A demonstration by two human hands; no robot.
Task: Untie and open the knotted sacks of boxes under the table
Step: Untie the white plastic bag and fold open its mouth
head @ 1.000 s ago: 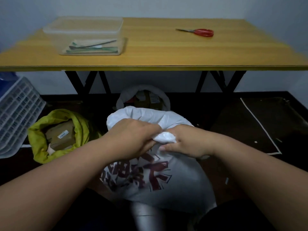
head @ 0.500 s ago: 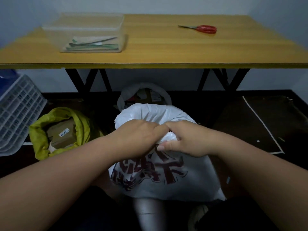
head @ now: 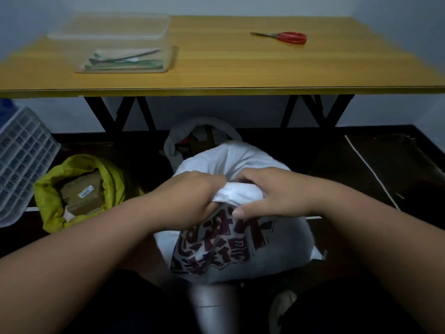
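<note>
The bunched knot (head: 237, 194) atop the white sack (head: 240, 249), on the floor before the surface (head: 216, 68), is gripped between the left hand (head: 192, 196) and right hand (head: 277, 191), apparently still tied.

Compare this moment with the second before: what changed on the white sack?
Both hands, left hand and right hand, kept gripping the knotted neck of the white sack; the grip drew apart slightly, showing more bunched fabric between them. The knot is not yet open. Yellow sack and scissors unmoved.
</note>
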